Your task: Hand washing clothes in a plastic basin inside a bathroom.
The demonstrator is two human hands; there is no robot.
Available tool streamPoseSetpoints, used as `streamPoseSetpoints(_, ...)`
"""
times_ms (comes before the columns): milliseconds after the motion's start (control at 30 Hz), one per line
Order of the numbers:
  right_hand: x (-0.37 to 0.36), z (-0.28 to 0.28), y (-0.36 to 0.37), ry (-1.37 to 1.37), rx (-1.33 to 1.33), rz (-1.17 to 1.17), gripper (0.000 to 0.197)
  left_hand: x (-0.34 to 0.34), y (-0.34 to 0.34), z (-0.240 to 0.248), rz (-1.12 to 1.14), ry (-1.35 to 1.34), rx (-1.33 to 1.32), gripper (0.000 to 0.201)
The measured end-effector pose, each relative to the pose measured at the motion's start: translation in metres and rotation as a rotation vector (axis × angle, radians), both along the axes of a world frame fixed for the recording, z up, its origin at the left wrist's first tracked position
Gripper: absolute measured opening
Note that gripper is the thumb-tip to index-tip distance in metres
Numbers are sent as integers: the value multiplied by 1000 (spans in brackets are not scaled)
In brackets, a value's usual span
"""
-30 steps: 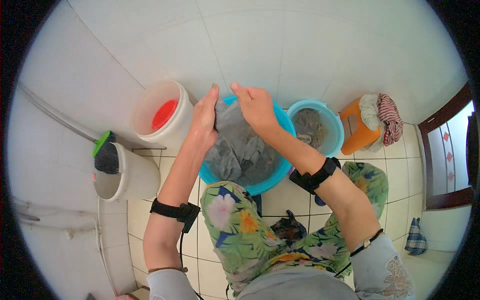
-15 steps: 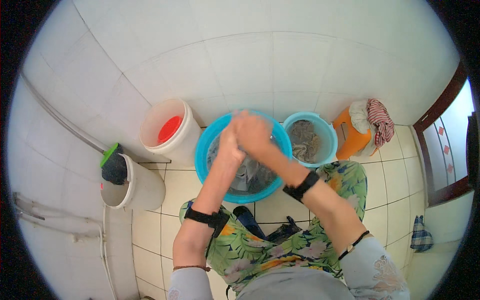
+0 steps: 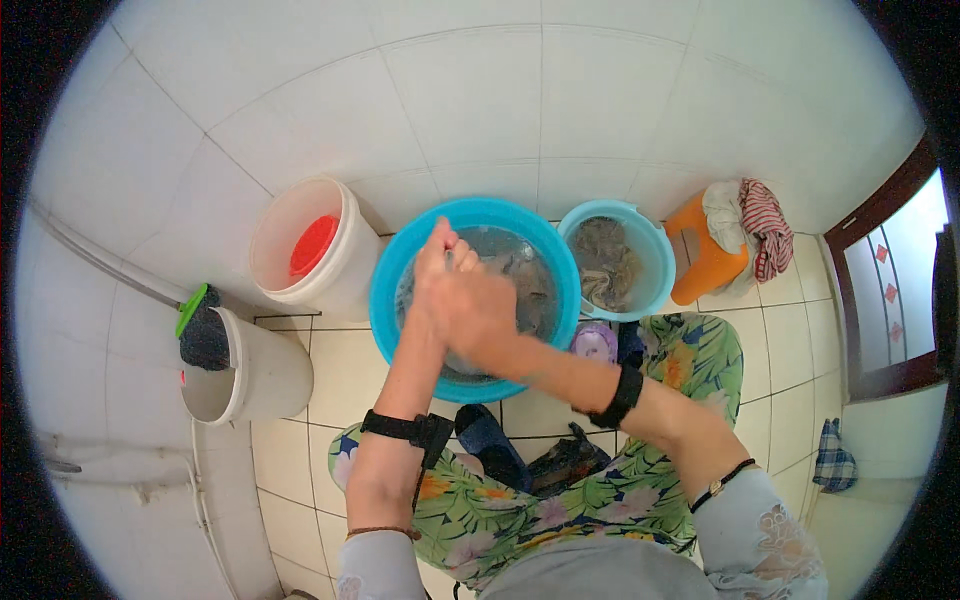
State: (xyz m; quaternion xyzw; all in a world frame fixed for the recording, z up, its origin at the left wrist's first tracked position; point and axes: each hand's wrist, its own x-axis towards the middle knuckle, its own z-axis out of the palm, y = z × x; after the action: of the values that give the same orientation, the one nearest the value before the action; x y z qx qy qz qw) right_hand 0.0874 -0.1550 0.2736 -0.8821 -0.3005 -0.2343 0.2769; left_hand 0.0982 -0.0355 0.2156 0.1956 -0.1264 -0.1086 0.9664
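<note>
Both my hands are pressed together above a large blue basin of greyish water point(image 3: 485, 210). My left hand point(image 3: 432, 262) is closed, its thumb side facing up. Against it lies my right hand point(image 3: 475, 312), curled and somewhat blurred. A small greyish bit shows between the fingers, but what they grip is mostly hidden. Under the hands, dark grey cloth point(image 3: 532, 285) soaks in the basin. Each forearm wears a black strap.
Right of the basin stands a light blue tub point(image 3: 660, 265) holding wet grey cloth. Beyond it, an orange stool point(image 3: 705, 262) carries striped and pale cloths. On the left are a white bucket point(image 3: 345, 255) with a red scoop point(image 3: 314, 246) and another bin point(image 3: 275, 370) with a green-and-black brush point(image 3: 205, 335).
My hands have moved left and nearer within the basin area, the right one now lying lower across the left. The view has shifted slightly, and a purple item shows beside the basin.
</note>
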Motion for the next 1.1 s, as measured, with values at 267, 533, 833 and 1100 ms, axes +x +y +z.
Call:
streamPoseSetpoints(267, 10, 8, -7, 217, -122, 49, 30, 0, -27, -20, 501, 388, 127, 22)
streamPoseSetpoints(533, 67, -16, -17, 208, 69, 99, 42, -10, -61, 31, 424, 591, 213, 26)
streamPoseSetpoints(833, 85, -2, -29, 528, 278, 330, 50, -22, -55, 38, 309, 358, 446, 30)
streamPoseSetpoints(1100, 88, -4, -34, 705, 328, 340, 46, -19, -47, 26, 410, 391, 299, 14)
